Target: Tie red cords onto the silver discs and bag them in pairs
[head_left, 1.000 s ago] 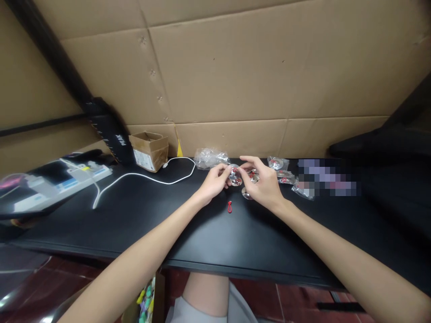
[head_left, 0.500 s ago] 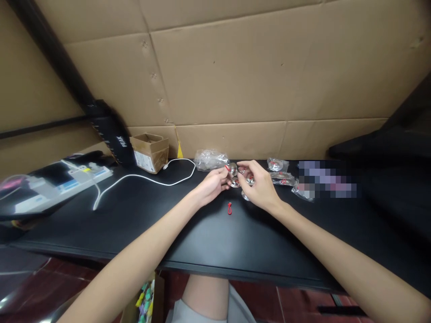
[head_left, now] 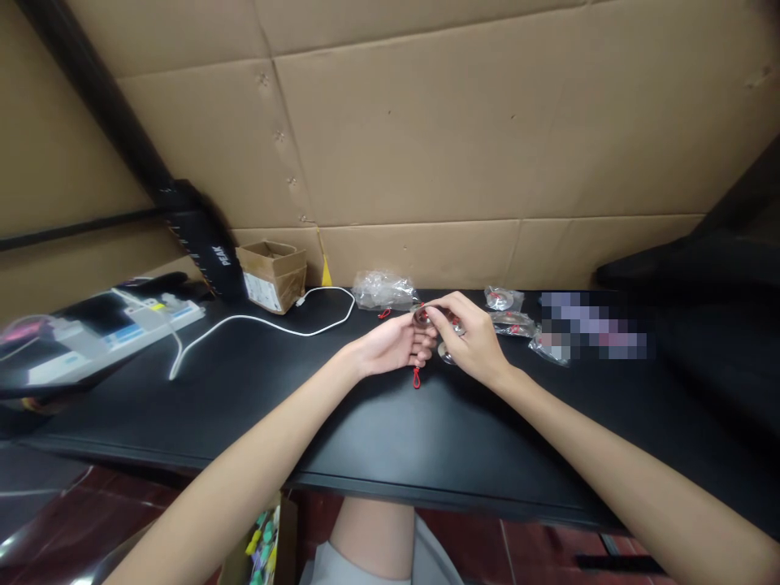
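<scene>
My left hand (head_left: 396, 345) is turned palm up, its thumb and fingers closed on a small round shiny metal piece (head_left: 422, 315). From the right, my right hand (head_left: 468, 329) pinches the same piece at its edge, hiding part of it. A red cord loop (head_left: 416, 378) lies on the black table just in front of my left hand. Another red loop (head_left: 383, 313) shows beyond my left thumb; whether it touches the hand I cannot tell. A second shiny metal piece (head_left: 448, 353) rests under my right hand, partly covered.
Several clear bags with metal pieces and red cords (head_left: 515, 325) lie to the right. A crumpled clear plastic bag (head_left: 383, 289) is at the back. Left of it are a white cable (head_left: 262, 327), a small open carton (head_left: 274, 276) and a power strip (head_left: 115, 337). Cardboard (head_left: 426, 146) walls the back.
The metal piece has turned between my hands, and my right fingers have closed in on it. A red loop now shows beyond my left thumb. My left fingers have come lower, nearer the front loop.
</scene>
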Motion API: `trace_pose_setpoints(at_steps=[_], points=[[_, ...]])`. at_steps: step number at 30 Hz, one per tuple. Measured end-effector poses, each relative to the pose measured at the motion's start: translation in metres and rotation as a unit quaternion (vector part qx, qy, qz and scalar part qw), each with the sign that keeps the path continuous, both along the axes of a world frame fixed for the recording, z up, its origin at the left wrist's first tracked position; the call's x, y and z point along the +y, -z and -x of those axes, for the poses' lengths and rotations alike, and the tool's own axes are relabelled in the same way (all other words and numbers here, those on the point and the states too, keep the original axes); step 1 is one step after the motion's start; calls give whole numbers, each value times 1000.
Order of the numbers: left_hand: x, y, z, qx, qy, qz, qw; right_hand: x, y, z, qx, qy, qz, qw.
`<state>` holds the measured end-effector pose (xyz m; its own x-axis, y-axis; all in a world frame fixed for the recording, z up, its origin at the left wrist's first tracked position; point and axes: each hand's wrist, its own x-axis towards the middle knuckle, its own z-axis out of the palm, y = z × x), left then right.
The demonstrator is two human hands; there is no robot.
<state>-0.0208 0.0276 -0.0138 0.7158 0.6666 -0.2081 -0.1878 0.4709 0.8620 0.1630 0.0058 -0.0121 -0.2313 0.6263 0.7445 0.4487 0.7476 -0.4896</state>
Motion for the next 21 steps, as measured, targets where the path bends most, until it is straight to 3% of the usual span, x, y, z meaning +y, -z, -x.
trace_pose_setpoints(at_steps=[6, 12, 15, 18, 21], points=[[5, 5, -1, 14, -103, -105, 989, 5, 6, -1, 51, 18, 52, 997], [8, 4, 4, 11, -106, -165, 980, 7, 9, 0, 104, -24, 130, 986], [10, 4, 6, 37, -145, -213, 966, 5, 7, -3, 91, -28, 138, 986], [11, 4, 5, 116, -199, -350, 908, 6, 7, -7, 77, -25, 143, 986], [9, 4, 4, 205, -218, -508, 808, 10, 9, -10, 99, 11, 136, 986]])
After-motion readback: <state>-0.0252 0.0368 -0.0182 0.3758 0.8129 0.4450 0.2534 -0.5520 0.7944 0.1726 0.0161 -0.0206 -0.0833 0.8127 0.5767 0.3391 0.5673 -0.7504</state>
